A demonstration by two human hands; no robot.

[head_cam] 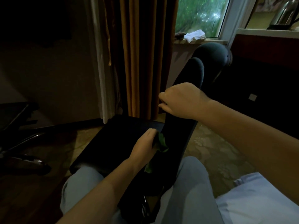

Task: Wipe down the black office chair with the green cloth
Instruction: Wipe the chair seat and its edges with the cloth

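A black padded office chair (116,143) is seen from above in a dim room, its flat seat lying low in the middle of the view and its long back rising towards the upper right. A crumpled green cloth (161,143) is held in the left hand (144,146), whose fingers are curled round it. The cloth is pressed against the chair where the seat meets the back, with a loose end hanging lower down. The upper edge of the chair's back is gripped by the right hand (181,101), its fingers closed over the far side, where their tips are hidden. Two knees in light blue trousers (192,183) are seen below, one on each side of the chair's lower part.

A brown-orange pleated curtain (142,54) hangs behind the chair. A crumpled white cloth (195,35) lies on the pale windowsill (210,40). A shiny metal kettle (284,13) stands at the upper right. A patterned beige floor (210,147) shows beside the chair.
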